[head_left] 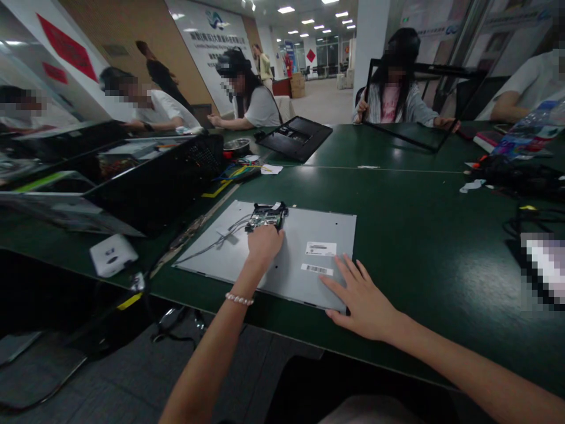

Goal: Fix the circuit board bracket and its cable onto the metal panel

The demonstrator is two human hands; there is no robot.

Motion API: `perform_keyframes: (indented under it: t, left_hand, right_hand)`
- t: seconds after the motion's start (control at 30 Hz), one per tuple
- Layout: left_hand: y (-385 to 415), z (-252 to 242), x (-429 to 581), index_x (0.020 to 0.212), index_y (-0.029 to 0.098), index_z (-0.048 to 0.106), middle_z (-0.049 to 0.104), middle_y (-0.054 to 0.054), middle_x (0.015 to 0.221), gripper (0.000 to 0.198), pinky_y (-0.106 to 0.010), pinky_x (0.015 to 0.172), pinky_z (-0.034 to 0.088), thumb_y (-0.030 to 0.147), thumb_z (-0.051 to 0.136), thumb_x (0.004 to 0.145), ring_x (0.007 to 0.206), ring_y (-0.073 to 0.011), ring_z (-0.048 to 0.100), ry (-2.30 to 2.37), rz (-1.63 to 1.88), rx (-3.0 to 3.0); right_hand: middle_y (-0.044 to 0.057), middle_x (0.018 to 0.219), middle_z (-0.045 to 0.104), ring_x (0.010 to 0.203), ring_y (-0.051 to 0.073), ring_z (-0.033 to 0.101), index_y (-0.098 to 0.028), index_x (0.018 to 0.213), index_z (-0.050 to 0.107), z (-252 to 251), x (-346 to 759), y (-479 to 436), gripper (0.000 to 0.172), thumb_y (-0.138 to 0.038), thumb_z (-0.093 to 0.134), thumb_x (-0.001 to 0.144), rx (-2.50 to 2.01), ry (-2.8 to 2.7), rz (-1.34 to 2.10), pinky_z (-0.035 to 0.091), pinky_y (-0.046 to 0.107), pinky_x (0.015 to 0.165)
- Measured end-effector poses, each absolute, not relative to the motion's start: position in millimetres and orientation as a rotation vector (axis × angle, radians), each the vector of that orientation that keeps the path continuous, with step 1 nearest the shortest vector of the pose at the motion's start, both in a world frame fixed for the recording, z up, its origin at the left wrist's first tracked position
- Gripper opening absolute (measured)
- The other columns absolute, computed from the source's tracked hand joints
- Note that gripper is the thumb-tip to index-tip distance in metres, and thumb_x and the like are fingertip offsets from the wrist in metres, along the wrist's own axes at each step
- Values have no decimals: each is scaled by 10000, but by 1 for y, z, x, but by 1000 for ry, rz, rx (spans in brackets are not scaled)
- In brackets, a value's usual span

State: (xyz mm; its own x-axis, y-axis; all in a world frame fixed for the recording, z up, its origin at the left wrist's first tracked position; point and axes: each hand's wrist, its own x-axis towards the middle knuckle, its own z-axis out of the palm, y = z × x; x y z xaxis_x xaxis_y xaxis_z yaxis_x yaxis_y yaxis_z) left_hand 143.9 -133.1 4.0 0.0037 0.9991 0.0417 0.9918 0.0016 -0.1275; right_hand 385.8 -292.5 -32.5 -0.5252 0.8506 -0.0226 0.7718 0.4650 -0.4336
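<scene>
Left hand (263, 242) seemingly gripping green circuit board (266, 217), right hand (362, 299) flat on smooth grey panel (304, 235)

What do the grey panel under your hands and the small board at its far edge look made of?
The grey panel: likely sheet metal, matte light grey, flat with a soft sheen and stuck-on barcode labels. The small board at the left hand: looks like a green printed circuit board with dark parts; grey wires lead off it. The right hand rests flat on the panel.
</scene>
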Motion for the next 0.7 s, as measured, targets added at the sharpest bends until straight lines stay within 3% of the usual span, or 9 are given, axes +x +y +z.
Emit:
perform_keyframes:
  t: [0.33, 0.53, 0.63, 0.7]
  left_hand:
    - [-152, 8, 131, 972, 109, 708, 710, -204, 977, 524, -407, 783, 511, 533, 401, 933, 923, -336, 673, -2154, 158, -2106]
    - [-93, 25, 134, 1160, 134, 655, 654, -168, 1159, 367, -349, 874, 499, 285, 432, 910, 1047, -283, 645, -1984, -80, -2190]
    - [-46, 22, 127, 1291, 146, 610, 624, -144, 1273, 485, -318, 964, 466, 196, 524, 815, 1148, -260, 604, -1925, -104, -2440]
    - [-20, 18, 121, 1257, 174, 651, 668, -100, 1233, 515, -283, 971, 461, 153, 569, 750, 1137, -240, 614, -1918, -56, -2545]
  right_hand:
    - [87, 1672, 25, 1506, 388, -7, -317, 1533, 333, -34, 386, -291, 696, -604, 491, 919, -1405, -2512, 591, 61, 586, 1182]
    - [91, 1672, 26, 1505, 389, -8, -311, 1529, 343, -34, 386, -291, 690, -607, 484, 922, -1404, -2511, 598, 61, 586, 1182]
    - [112, 1669, 35, 1505, 389, -7, -307, 1533, 336, -32, 386, -290, 701, -590, 510, 915, -1412, -2513, 597, 59, 581, 1182]
    - [128, 1666, 43, 1504, 390, -3, -304, 1533, 334, -31, 386, -290, 704, -575, 526, 912, -1414, -2515, 598, 61, 580, 1181]
